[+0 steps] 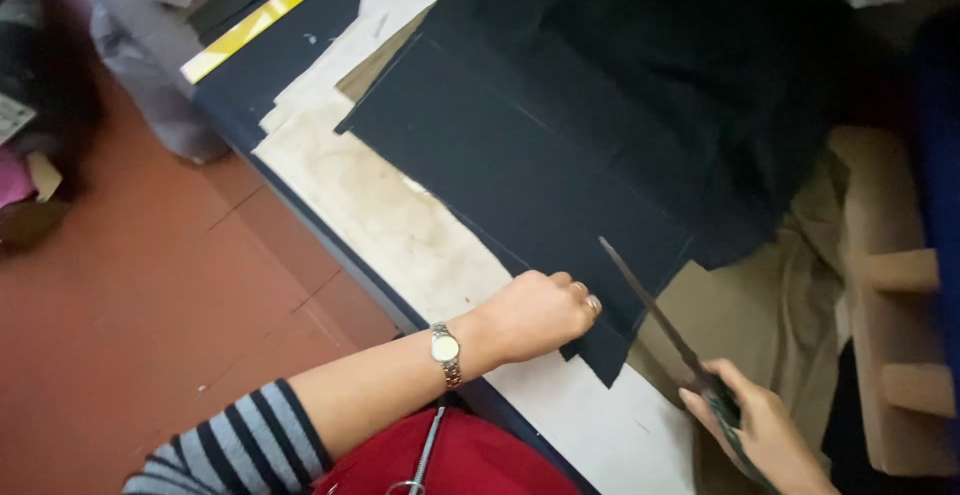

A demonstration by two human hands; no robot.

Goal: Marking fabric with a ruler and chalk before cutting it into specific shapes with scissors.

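Cutting dark cloth (560, 145) here, and the setup looks decent: the left hand (535, 313) sits knuckles-up with fingers curled together, pressing down the cloth's near corner right at the table (390, 215) edge closest to the person. The right hand (765, 430) is wrapped around the handles of the scissors (655, 310), fingers clamped on the grip, blades pointing away toward the far side and lying over the cloth's near edge. I honestly can't tell if the blades are parted or closed, the view's too blurry there. For doing this well, I'd say keep the holding hand close to the cut line but off to the side of the blades, keep the cloth flat against the pale paper (420, 245) under it, and take long strokes with the lower blade riding on the table so the layers don't shift. Count-wise: one pair of scissors, one watch (445, 348) on the left wrist, a ring or two on the left fingers, one yellow strip (270, 17) at the far left corner, and what looks like two overlapping dark cloth pieces.
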